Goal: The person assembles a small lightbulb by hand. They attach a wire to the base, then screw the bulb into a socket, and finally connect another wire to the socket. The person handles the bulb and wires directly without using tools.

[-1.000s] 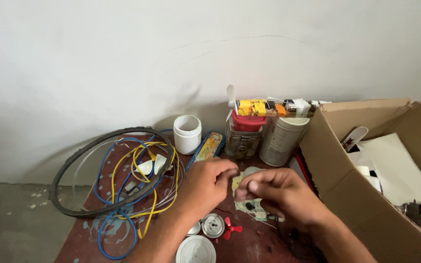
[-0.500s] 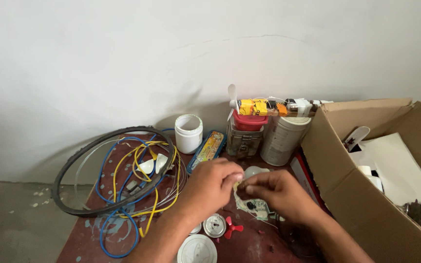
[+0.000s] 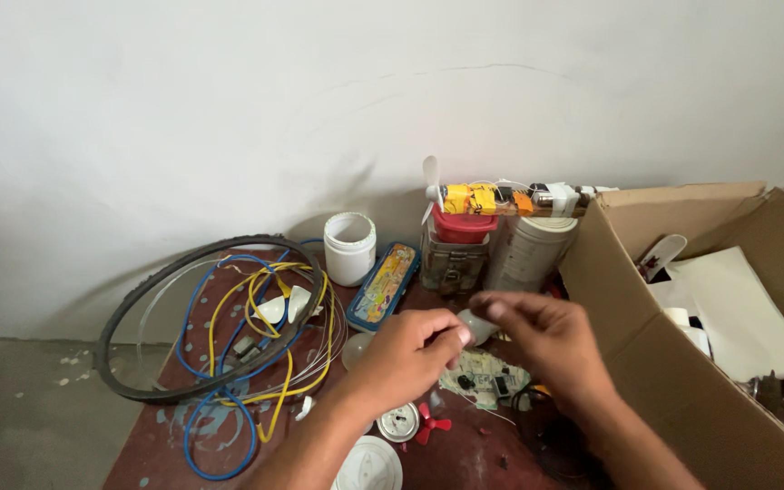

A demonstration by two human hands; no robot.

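step in hand, by judgement: fine manipulation of a small pale rounded plastic piece (image 3: 475, 324), pinched and held up above the dark red table (image 3: 161, 426), just over the green circuit board (image 3: 487, 377). exact kind of piece not resolvable; blurred.

left hand (image 3: 406, 356): closed in a pinch, thumb and forefinger tips on the near side of the pale piece, wrist low, forearm rising from the bottom edge.

right hand (image 3: 546, 340): just right of the circuit board's middle, palm down, fingers curled inward toward the piece from above; fingertips meeting or nearly meeting it. contact probable, firm grip not certain.

both hands close together, tips almost touching, above the board.

around the circuit board: small red fan blade (image 3: 430, 423) and round white gauge dial (image 3: 399, 422) just in front of it; white lidless plastic jar (image 3: 349, 247) and colourful flat tin case (image 3: 383, 281) behind and left; coils of blue and yellow wire (image 3: 256, 363) inside a black rubber hoop (image 3: 138, 313) well left; open cardboard box (image 3: 628, 299) at right.

next move, by judgement: calls for a steady two-handed pinch and small twisting or pulling force, piece kept clear of the board.
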